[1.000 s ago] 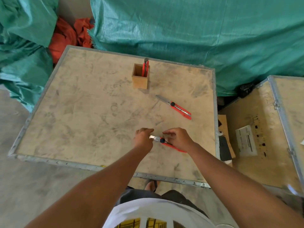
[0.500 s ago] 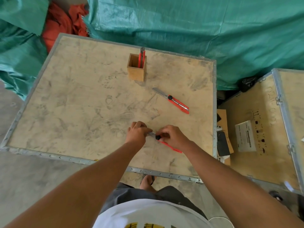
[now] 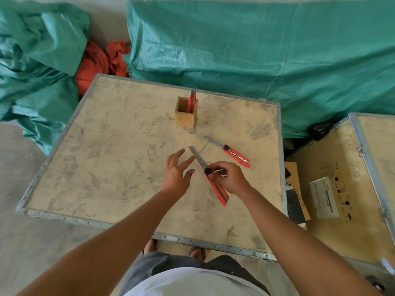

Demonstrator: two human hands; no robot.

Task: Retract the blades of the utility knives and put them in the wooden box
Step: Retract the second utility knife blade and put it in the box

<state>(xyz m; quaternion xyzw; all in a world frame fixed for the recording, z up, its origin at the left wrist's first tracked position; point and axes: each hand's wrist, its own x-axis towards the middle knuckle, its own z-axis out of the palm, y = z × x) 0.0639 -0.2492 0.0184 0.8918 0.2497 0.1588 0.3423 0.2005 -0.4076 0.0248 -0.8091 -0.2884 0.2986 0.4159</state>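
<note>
My right hand (image 3: 229,178) grips a red utility knife (image 3: 219,192) near its black wheel, and the long blade sticks out up and to the left. Just left of that blade my left hand (image 3: 177,170) hovers open with fingers spread, apart from the knife. A second red utility knife (image 3: 235,153) lies on the crate top (image 3: 106,167) to the right, its blade also out. Farther back stands the small wooden box (image 3: 185,118), with one red knife (image 3: 190,101) upright inside.
Green tarpaulin (image 3: 256,60) covers things behind and to the left of the crate. Orange cloth (image 3: 98,60) shows between the tarps. A second wooden crate (image 3: 346,189) with a white label sits at the right, with dark items in the gap.
My left hand has let go of the blade end and opened. My right hand has lifted the knife and turned it, so the extended blade now points up and left.
</note>
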